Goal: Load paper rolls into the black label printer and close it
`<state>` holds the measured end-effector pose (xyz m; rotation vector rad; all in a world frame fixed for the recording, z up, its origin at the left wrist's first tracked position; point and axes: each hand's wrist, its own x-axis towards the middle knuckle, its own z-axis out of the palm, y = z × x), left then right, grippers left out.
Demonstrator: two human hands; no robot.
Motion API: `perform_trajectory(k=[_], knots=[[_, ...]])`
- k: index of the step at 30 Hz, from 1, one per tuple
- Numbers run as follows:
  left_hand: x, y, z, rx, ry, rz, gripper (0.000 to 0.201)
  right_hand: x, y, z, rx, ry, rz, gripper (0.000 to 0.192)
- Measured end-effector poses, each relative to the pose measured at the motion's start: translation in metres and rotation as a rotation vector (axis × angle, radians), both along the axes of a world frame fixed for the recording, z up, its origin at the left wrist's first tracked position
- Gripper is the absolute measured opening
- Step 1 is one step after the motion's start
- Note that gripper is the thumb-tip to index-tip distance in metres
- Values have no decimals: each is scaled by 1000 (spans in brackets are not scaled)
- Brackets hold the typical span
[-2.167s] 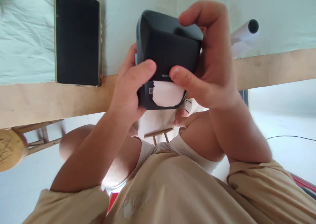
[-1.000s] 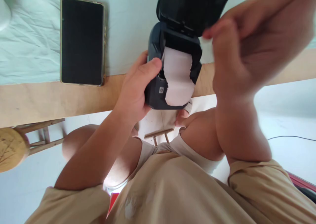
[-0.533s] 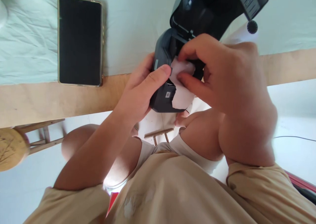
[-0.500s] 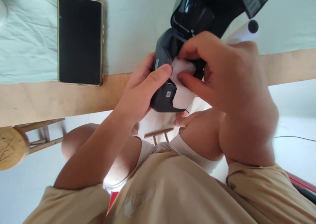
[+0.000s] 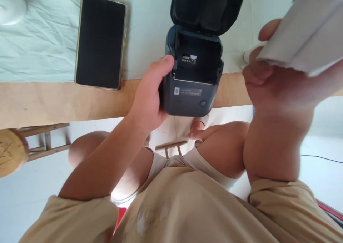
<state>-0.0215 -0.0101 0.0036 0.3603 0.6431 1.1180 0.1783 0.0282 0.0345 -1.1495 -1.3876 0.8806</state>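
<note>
Open printer, paper out
Left hand (image 5: 148, 96) clasps the printer (image 5: 191, 82); right hand (image 5: 270, 82) grips the paper (image 5: 308, 36).

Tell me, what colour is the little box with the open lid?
The little printer box in the left hand is dark grey, nearly black. The head view shows it best.

I see a matt dark plastic printer (image 5: 191, 96), its lid glossier inside. My right hand (image 5: 270, 82) grips smooth white paper (image 5: 305, 39). The phone (image 5: 100, 43) is glossy black glass with a metallic rim, lying on creased pale cloth (image 5: 40, 54) over smooth bare wood (image 5: 53, 100).
</note>
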Motion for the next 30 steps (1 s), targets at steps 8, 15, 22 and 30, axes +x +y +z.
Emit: perform_trajectory(k=[8,15,22,30], knots=[[1,1,0,31,-34,48,26,-15,-5,-11,148,-96,-80,26],[2,0,1,46,26,48,24,-2,6,-47,194,-590,-149,35],[2,1,-1,45,-52,11,21,11,-8,-23,478,-459,-164,33],[-1,0,2,63,65,48,18,54,7,-24,104,-996,-345,45]])
